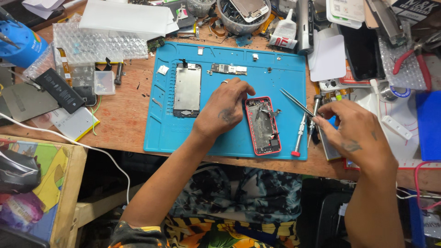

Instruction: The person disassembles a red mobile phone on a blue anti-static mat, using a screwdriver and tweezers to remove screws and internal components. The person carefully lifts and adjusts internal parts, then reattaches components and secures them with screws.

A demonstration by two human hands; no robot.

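Left hand (pixel 223 110): resting on the blue mat (pixel 161 133), fingers (pixel 243 88) bent and pressed on the top left edge of the red phone shell (pixel 262 126), holding it steady. Touching, not wrapped around.

Right hand (pixel 353 131): off to the right of the mat, over the cluttered side of the bench (pixel 124 115). Fingers pinched together on the back end of the thin metal tweezers (pixel 297 103).

Tweezers: tips pointing up and left, above the top right corner of the shell, not inside it. Cannot tell if anything tiny sits between the tips.

Red phone shell: lying flat on the mat near its front edge, open side up, small metal bits and cables showing inside. Between the 2 hands.

Screen panel (pixel 187 90): grey and flat, on the mat to the left of the left hand, apart from the shell.

Small circuit board (pixel 228 69): on the mat above the left hand, apart from everything else.

Red-tipped screwdriver (pixel 299 135): lying just right of the shell, at the mat's edge, not held.

Black battery (pixel 59 90): far left on the bench, well apart from the mat.

Step in hand: looks like picking at small parts inside the opened shell, shell held still, tool ready but lifted away.

Next move calls for: bringing the tweezer tips down slowly into the shell, aiming at 1 small part, keeping the left hand firm so nothing slides.
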